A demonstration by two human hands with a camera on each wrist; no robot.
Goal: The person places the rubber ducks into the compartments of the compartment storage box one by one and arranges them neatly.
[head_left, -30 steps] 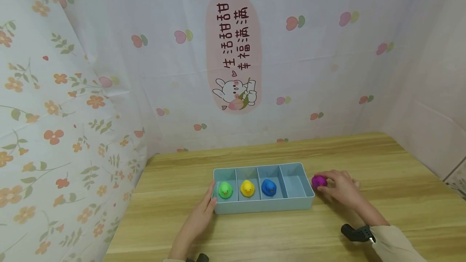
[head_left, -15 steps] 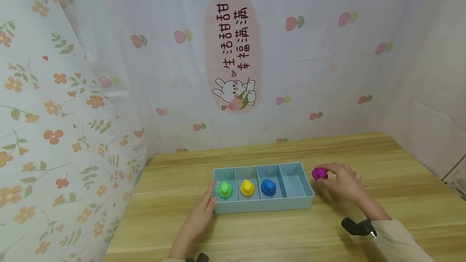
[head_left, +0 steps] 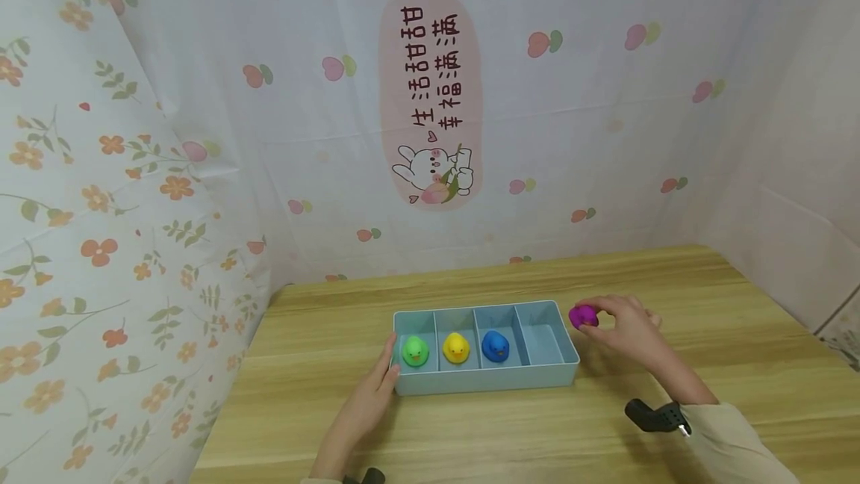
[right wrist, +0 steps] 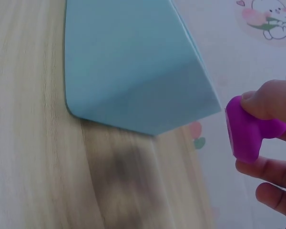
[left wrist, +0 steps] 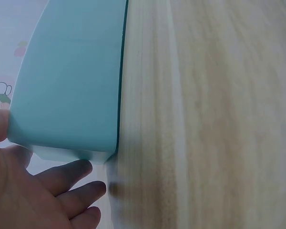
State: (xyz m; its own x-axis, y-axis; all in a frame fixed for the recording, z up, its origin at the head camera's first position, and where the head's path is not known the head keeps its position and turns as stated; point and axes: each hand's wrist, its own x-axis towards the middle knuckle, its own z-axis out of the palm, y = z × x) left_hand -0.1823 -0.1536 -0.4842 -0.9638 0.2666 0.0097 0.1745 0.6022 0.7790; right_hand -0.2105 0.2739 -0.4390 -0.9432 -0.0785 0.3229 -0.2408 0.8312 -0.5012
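A light blue divided box (head_left: pixel 487 379) stands on the table with four compartments in a row, or several in all. From the left, a green toy duck (head_left: pixel 415 352), a yellow toy duck (head_left: pixel 456 348) and a blue toy duck (head_left: pixel 496 346) sit one to a compartment; the rightmost compartment holds nothing. My left hand (head_left: pixel 366 398) holds the box's left end, thumb at the front corner and fingers along the end wall. Just off the right end, my right hand (head_left: pixel 628 331) pinches a purple toy duck (right wrist: pixel 245 131) between thumb and fingers, raised above the table.
The wooden table (head_left: pixel 470 439) reaches back to a white printed curtain (head_left: pixel 302 170). A flowered cloth (head_left: pixel 121 245) hangs along the left side. Each wrist carries a black strap mount, with the right one (head_left: pixel 655 417) near the table's right part.
My right hand has lifted the purple duck from beside the box and carried it slightly left, closer to the box's right rim. The left hand and the box stay put.
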